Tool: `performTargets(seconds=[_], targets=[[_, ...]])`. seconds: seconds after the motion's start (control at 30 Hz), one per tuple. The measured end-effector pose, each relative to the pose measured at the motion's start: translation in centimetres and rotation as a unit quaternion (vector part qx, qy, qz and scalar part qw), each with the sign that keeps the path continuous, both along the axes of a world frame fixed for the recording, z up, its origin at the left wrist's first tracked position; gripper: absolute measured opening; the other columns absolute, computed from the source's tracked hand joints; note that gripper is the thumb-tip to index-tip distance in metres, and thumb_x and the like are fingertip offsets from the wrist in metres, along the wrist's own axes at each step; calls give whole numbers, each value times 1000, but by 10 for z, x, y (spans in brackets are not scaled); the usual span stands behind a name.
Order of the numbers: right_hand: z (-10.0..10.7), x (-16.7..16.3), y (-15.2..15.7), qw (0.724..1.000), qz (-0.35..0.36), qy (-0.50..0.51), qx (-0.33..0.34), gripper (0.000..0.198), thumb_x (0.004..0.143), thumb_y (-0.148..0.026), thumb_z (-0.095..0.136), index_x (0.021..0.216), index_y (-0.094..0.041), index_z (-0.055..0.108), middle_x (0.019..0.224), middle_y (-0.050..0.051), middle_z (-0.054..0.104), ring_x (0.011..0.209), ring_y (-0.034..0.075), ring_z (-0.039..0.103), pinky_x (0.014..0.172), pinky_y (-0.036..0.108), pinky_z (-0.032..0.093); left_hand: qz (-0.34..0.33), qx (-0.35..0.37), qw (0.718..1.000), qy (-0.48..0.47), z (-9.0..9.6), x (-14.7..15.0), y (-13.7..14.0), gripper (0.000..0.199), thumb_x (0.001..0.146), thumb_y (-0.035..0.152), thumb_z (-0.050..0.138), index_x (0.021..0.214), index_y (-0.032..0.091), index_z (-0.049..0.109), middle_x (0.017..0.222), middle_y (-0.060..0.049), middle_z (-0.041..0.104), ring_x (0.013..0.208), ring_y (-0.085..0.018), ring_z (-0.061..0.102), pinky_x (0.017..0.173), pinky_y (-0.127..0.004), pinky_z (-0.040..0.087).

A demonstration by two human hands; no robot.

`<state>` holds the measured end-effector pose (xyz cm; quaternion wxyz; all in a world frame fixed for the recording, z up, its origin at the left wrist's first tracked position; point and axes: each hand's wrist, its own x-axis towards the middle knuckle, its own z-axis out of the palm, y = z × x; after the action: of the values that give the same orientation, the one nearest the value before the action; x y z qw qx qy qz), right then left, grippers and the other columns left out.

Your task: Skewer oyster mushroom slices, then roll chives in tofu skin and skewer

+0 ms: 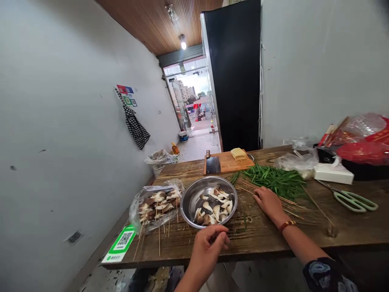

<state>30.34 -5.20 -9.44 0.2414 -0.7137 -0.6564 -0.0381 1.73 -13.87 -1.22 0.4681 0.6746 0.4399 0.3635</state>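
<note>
My left hand (209, 247) hovers at the front rim of a steel bowl (187, 209), its fingers loosely bent, with a gap between thumb and forefinger and nothing visible in them. Inside the bowl lie torn pieces of mushroom (216, 211). To the right, my right hand (268, 202) rests on a spread of thin bamboo skewers (291, 213), fingers bent down and closed on the skewers; how many they grip is hidden. Left of the bowl, threaded mushroom skewers (159, 205) lie on a clear plastic bag (135, 202), their sticks pointing toward me.
Behind the skewers lies a heap of green leaves (275, 178). A cutting board (226, 166) carries a cleaver (213, 164) and stacked yellowish sheets (238, 153). Green-handled scissors (354, 201), a white box (333, 173) and plastic bags (299, 160) sit right. A QR-code card (121, 243) lies front left.
</note>
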Motion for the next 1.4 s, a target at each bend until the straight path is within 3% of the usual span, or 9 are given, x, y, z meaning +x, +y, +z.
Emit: performTargets(seconds=[0.17,0.33,0.43,0.57,0.67,0.77,1.0,1.23,1.4], targets=[[-5,3,4,998,-5,-62,-17,18,91,-21,50,85,-16,66,91,12,66,88,25,59,73,32,39,5,-30,999,-31,-9,9,-4,31,78,44,59,84,15,68,69,-6,67,58,-14,59,57,-25,46],[-6,2,5,995,-10,-90,-29,15,91,-19,51,86,-15,65,93,13,66,90,25,59,71,32,38,19,-3,999,-41,5,6,-3,31,80,41,59,86,12,68,69,-6,67,57,-13,60,58,-24,46],[-6,4,5,996,-7,-85,-33,16,92,-26,52,87,-17,64,92,11,66,87,24,60,70,30,38,48,45,997,-37,15,2,6,29,83,39,56,86,13,68,70,-6,68,59,-14,61,60,-25,49],[-8,9,8,997,-3,-66,-42,16,91,-30,54,83,-19,64,87,7,67,81,20,62,68,28,37,111,167,980,22,20,-6,23,25,85,35,52,85,15,68,71,-5,68,66,-16,63,64,-27,50],[-9,8,11,997,-3,-60,-44,14,89,-27,56,82,-19,64,85,7,68,80,21,62,68,28,36,139,262,950,93,12,-12,33,21,86,30,52,86,17,68,78,-5,70,73,-17,64,68,-27,50],[-10,6,10,998,-2,-59,-37,14,90,-25,55,82,-17,63,85,9,68,81,22,62,68,29,36,126,310,929,157,-1,-17,36,19,87,27,51,88,18,68,82,-5,70,77,-16,65,70,-27,50],[-9,7,2,999,35,-39,-15,16,91,-35,54,91,-22,63,94,6,65,88,20,60,73,28,38,98,328,916,208,-19,-16,35,18,90,26,49,89,18,65,85,-5,69,80,-16,64,75,-29,50],[-8,3,6,998,44,-46,-11,14,90,-23,52,84,-20,64,90,6,66,87,21,59,74,29,37,113,384,890,220,-20,-17,26,15,90,22,50,87,20,65,84,-3,70,81,-16,64,74,-29,48],[-15,1,9,997,39,-60,-14,14,90,-21,51,84,-18,63,88,9,66,85,23,59,75,32,37,124,377,880,260,-22,-18,21,19,91,24,48,82,21,65,78,-2,69,75,-16,62,68,-29,43]])
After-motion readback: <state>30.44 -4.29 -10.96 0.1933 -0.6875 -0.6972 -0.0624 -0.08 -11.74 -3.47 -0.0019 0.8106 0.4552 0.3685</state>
